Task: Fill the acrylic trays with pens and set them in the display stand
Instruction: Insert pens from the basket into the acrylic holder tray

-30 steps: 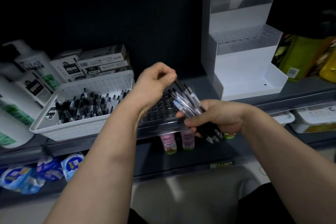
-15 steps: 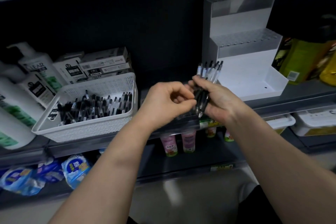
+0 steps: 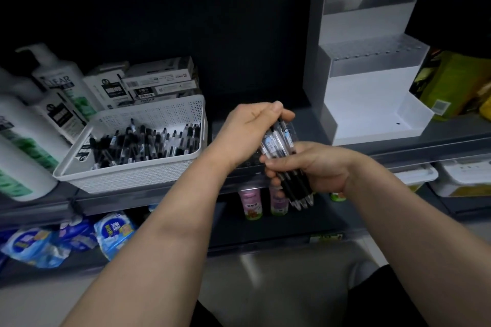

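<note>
My right hand grips a bundle of black-and-clear pens, tips pointing down toward me. My left hand pinches the upper ends of those pens. Under both hands lies a clear acrylic tray on the shelf, mostly hidden. A white perforated basket with several more pens stands to the left. The white stepped display stand stands at the right rear, and a clear perforated tray sits on its middle step.
Shampoo bottles and stacked pen boxes stand behind the basket. Green packages are right of the stand. The lower shelf holds small bottles and blue packets. The grey shelf edge runs across.
My right hand has turned the pen bundle from tips-up back to tips-down and lowered it. My left hand has shifted up onto the pens' top ends.
</note>
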